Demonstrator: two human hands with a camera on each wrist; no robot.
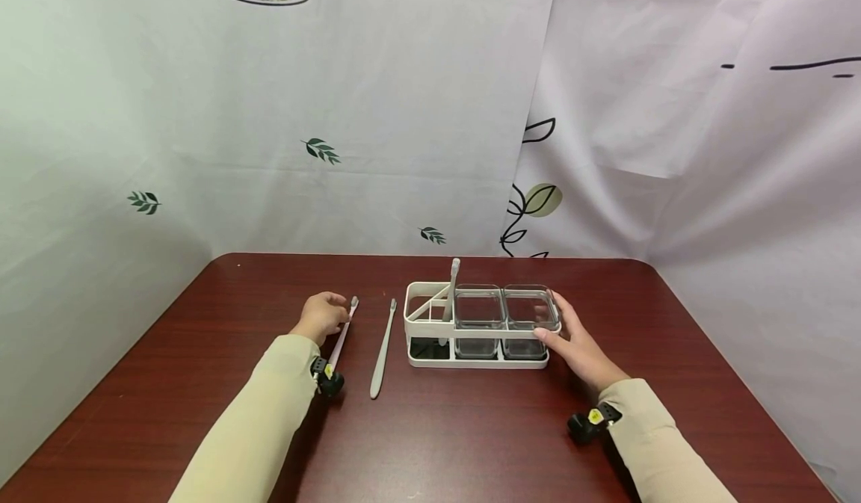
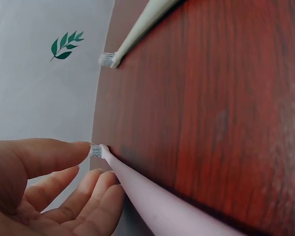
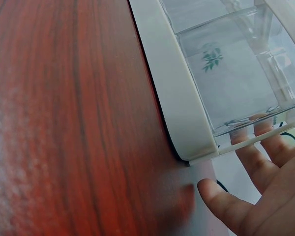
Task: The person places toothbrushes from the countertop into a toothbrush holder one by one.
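Left hand loosely cupped at bristle end of pale pink toothbrush flat on dark wood bench, not yet gripping. Right hand flat-fingered against white plastic caddy. Best pinch the handle, keep caddy braced.

On the table there are three toothbrushes, one pink, one grey lying flat and one grey standing upright, one white holder, and two clear cups.
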